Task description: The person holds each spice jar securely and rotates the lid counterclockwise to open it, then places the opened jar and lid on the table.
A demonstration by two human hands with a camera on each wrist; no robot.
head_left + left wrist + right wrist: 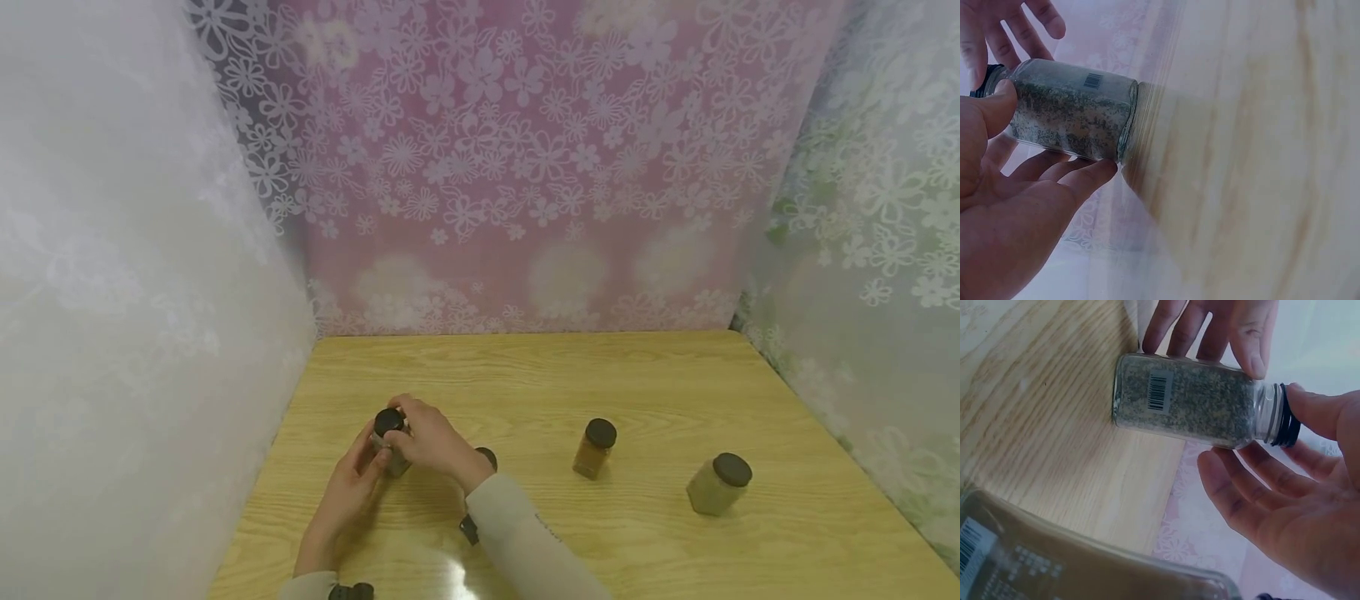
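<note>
A clear glass spice jar (1191, 400) with grey-green flakes, a barcode label and a black lid (389, 421) stands upright at the left part of the table. My left hand (351, 492) holds the jar's body, thumb on one side and fingers on the other. With thumb and fingers, my right hand (427, 437) pinches the black lid from the other side. The left wrist view shows the same jar (1072, 109) with its base at the tabletop. Screw thread shows at the neck beside the lid in the right wrist view.
Close by my right wrist is a brown-filled jar (1104, 562), largely hidden by the forearm in the head view. Farther right stand a jar of brown powder (592, 458) and a wider, pale-filled jar (708, 490), both black-lidded. Flowered curtains (517, 167) enclose the wooden table (540, 375).
</note>
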